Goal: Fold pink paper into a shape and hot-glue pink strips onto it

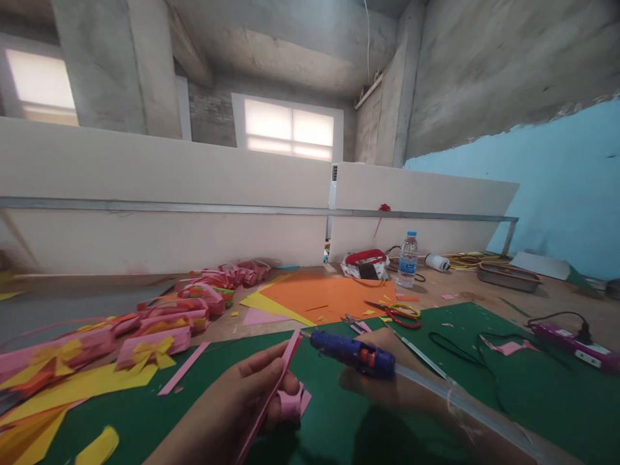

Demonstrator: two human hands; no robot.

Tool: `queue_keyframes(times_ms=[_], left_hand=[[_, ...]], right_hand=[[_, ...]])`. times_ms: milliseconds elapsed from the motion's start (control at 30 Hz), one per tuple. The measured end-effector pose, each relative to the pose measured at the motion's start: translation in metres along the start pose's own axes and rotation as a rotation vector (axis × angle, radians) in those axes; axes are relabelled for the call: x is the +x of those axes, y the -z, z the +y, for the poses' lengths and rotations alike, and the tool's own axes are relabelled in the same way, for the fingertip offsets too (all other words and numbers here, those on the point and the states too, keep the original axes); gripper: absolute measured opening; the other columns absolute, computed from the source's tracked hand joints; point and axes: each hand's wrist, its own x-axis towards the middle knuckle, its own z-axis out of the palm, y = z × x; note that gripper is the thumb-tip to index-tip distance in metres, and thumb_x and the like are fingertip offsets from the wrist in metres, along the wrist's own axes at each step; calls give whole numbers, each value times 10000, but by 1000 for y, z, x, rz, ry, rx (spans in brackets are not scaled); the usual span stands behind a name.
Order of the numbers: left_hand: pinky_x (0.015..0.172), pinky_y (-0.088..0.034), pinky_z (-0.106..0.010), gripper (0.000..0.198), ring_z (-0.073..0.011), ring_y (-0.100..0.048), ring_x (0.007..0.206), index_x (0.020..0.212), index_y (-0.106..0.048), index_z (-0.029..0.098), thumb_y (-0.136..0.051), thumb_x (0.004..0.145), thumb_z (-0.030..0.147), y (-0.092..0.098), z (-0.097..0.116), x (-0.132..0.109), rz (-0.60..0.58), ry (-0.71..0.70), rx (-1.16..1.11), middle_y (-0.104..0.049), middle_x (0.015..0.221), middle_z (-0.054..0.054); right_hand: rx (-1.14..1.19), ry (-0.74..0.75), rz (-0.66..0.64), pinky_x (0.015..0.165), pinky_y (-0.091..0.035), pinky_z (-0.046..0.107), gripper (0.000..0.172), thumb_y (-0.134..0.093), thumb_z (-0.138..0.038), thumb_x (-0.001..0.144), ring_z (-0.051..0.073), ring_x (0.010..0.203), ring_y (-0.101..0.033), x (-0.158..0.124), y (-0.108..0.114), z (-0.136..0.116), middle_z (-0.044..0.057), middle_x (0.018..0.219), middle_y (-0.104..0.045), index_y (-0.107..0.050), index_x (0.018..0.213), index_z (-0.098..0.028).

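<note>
My left hand (264,381) pinches a long pink paper strip (268,403) that slants up past the fingertips. A curled piece of pink paper (291,405) sits below the fingers of the same hand, against them. Wrapped in my right hand (361,385) is a blue hot glue gun (351,352), its nozzle pointing left and almost at the strip's upper end; I cannot tell whether they touch. A clear glue stick (436,386) runs out of the gun's back end. Both hands are over a green sheet (334,426).
Pink paper boxes with yellow bows (159,339) pile up on the left. Orange sheets (310,294), scissors (400,313) and a water bottle (408,261) lie or stand ahead. A purple power strip (576,345) with a black cord is on the right, near a metal tray (508,278).
</note>
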Motion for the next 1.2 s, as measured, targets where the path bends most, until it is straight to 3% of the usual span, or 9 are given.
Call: queue_keyframes(times_ms=[200, 467, 567, 733, 867, 1033, 1200], left_hand=[[372, -347, -145, 486, -61, -491, 344, 1277, -366, 94, -538, 823, 123, -4, 8, -6, -38, 51, -37, -607, 506, 26], [384, -357, -150, 479, -60, -482, 350, 1208, -447, 143, -623, 763, 139, 4, 7, -1, -69, 81, -99, -619, 526, 20], [412, -380, -155, 483, -58, -491, 356, 1195, -464, 161, -647, 748, 156, 7, 5, 1, -77, 87, -111, -626, 533, 21], [415, -359, -148, 475, -58, -495, 384, 1219, -449, 137, -619, 777, 175, 8, 4, 3, -89, 77, -87, -634, 545, 6], [416, -366, -148, 380, -55, -497, 377, 1106, -554, 140, -660, 746, 196, 7, 2, 4, -96, 58, -68, -632, 534, 10], [496, -468, -179, 222, -80, -562, 484, 790, -664, 128, -769, 627, 235, 7, -1, 7, -18, 46, -31, -661, 621, -21], [631, -541, -313, 267, -149, -611, 558, 838, -682, 130, -766, 627, 269, 5, -4, 5, 17, 38, 26, -645, 633, -30]], right_hand=[[-80, 58, -23, 468, -263, 205, 273, -612, -325, 650, 85, 472, -368, 0, 1, 2, -45, 501, -407, -428, 514, -176], [-276, 90, 105, 521, -275, 223, 272, -641, -352, 637, 105, 508, -421, 1, 0, 9, -25, 534, -482, -464, 523, -181], [-214, 80, 106, 510, -266, 221, 280, -611, -345, 671, 98, 505, -386, 0, 6, 6, -32, 538, -452, -434, 529, -181], [-76, 101, -8, 478, -263, 206, 263, -607, -292, 671, 84, 489, -362, -2, 10, -1, -52, 516, -401, -419, 527, -178], [-79, 56, -71, 453, -253, 204, 275, -620, -313, 659, 79, 469, -355, -2, 8, -4, -54, 498, -396, -430, 517, -174], [-126, 63, -90, 460, -260, 212, 298, -606, -382, 659, 86, 470, -370, -2, 4, -1, -42, 502, -414, -450, 516, -173], [-127, 153, -110, 486, -280, 212, 309, -642, -456, 634, 98, 496, -433, -6, -6, 9, -28, 536, -488, -531, 569, -174]])
